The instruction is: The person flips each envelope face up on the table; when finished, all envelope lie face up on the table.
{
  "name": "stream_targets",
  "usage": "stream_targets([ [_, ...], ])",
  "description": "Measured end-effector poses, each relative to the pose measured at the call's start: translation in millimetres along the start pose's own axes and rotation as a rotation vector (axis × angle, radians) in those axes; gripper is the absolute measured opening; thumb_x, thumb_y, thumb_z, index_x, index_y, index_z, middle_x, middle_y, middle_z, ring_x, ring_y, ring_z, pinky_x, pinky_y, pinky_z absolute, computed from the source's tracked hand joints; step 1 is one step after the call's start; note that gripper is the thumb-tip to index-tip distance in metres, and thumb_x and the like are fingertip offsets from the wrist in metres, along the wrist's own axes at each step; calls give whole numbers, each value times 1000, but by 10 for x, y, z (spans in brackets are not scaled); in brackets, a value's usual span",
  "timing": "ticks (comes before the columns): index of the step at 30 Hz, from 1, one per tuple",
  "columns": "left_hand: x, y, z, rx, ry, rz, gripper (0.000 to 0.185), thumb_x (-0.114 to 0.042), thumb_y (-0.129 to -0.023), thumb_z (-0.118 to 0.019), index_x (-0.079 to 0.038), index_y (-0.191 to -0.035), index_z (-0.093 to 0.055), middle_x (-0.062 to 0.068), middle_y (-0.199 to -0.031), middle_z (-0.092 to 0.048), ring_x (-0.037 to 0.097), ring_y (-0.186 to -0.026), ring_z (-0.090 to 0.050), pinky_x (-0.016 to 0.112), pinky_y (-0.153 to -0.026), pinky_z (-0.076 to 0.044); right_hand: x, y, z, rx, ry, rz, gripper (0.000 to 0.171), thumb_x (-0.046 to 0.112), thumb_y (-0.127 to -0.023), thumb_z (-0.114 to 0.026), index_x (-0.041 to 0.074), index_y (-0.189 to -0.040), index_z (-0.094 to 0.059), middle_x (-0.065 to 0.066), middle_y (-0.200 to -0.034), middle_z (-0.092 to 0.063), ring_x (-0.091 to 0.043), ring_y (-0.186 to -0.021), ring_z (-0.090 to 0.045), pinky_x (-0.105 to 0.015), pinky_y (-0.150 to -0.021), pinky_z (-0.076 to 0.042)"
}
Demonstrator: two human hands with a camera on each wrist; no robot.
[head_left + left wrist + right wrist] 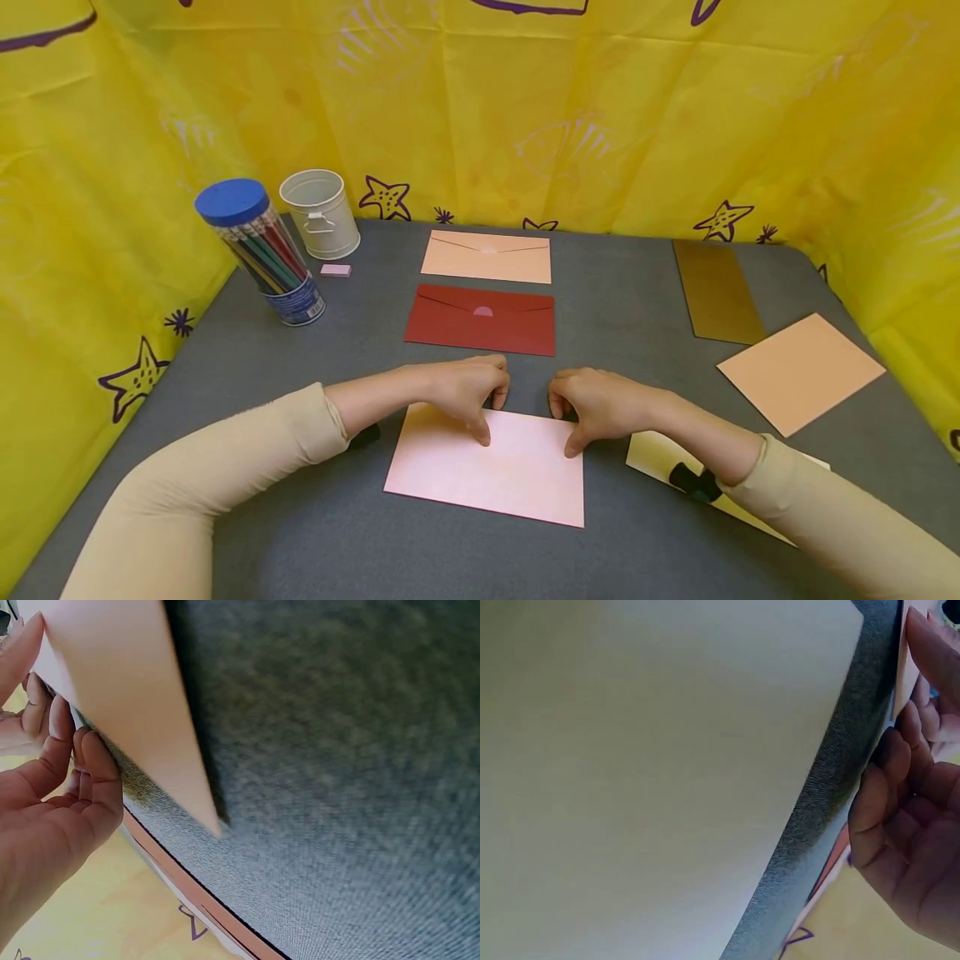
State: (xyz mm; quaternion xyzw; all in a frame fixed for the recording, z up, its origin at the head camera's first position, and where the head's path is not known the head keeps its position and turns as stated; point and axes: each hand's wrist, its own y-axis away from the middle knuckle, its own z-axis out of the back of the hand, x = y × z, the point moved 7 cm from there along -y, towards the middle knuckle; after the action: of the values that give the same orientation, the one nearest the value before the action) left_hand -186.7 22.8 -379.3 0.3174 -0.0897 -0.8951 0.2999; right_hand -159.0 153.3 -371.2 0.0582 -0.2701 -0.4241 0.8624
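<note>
Grey desk (pixel 637 317), near edge: left hand (pixel 467 390) and right hand (pixel 600 406) apparently pinch pink sheet (pixel 487 467)'s far edge; uneven pull risks a crooked crease.

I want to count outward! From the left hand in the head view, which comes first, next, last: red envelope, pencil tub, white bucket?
From the left hand:
1. Red envelope, just beyond it.
2. Pencil tub, far left.
3. White bucket, back left.

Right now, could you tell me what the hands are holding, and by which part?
Both hands hold the pink sheet of paper at its far edge: the left hand pinches it near the middle, the right hand near the far right corner.
</note>
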Motion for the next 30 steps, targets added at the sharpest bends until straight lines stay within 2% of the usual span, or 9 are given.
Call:
stream_targets([
  [7, 9, 21, 48, -10, 23, 1, 36, -20, -69, -90, -13, -81, -58, -1, -85, -52, 12, -80, -48, 21, -68, -40, -50, -13, 75, 47, -148, 31, 35, 18, -68, -89, 13, -82, -58, 3, -71, -55, -6, -63, -47, -19, -57, -41],
  [9, 32, 30, 80, -23, 52, -8, 35, -20, -71, -89, -13, -83, -57, -2, -81, -53, 11, -76, -50, 20, -67, -41, -101, -19, 96, 75, -229, 16, 33, 16, -72, -87, 12, -85, -57, 4, -69, -56, -8, -62, -49, -20, -56, -41],
  [13, 73, 65, 210, -68, 101, -20, 33, -20, -75, -86, -13, -88, -56, -2, -75, -55, 9, -70, -52, 19, -65, -43, -277, -10, 146, 119, -455, -38, 28, 12, -82, -78, 6, -94, -54, -2, -72, -66, -14, -63, -61, -26, -60, -54],
  [16, 125, 89, 356, -123, 105, -19, 30, -21, -76, -85, -13, -88, -59, -2, -75, -56, 10, -71, -52, 20, -67, -44, -425, 6, 229, 120, -581, -54, 28, 13, -88, -72, 1, -100, -50, -9, -78, -71, -21, -67, -69, -33, -64, -61],
  [19, 228, 105, 493, -175, 108, -2, 29, -23, -76, -86, -12, -87, -61, -1, -74, -57, 11, -70, -52, 21, -65, -42, -542, 20, 340, 103, -621, -42, 29, 14, -91, -69, -1, -103, -46, -10, -82, -70, -21, -70, -71, -32, -64, -61],
  [23, 393, 124, 663, -243, 141, 45, 29, -24, -75, -87, -12, -85, -62, -1, -76, -61, 13, -71, -52, 23, -63, -38, -671, 51, 466, 86, -646, -33, 32, 15, -93, -67, -2, -105, -43, -6, -80, -66, -20, -70, -71, -33, -65, -62],
  [27, 558, 150, 796, -318, 277, 105, 28, -22, -76, -86, -11, -92, -66, 2, -89, -69, 14, -83, -56, 24, -67, -40, -783, 81, 580, 60, -676, -46, 33, 14, -93, -67, -3, -107, -42, -1, -76, -64, -20, -69, -70, -33, -66, -62],
  [30, 663, 165, 855, -375, 397, 139, 31, -19, -78, -84, -8, -100, -65, 3, -90, -67, 13, -81, -56, 24, -68, -42, -863, 98, 660, 30, -694, -67, 33, 15, -93, -67, -2, -107, -42, 1, -76, -64, -19, -68, -70, -33, -67, -62],
])
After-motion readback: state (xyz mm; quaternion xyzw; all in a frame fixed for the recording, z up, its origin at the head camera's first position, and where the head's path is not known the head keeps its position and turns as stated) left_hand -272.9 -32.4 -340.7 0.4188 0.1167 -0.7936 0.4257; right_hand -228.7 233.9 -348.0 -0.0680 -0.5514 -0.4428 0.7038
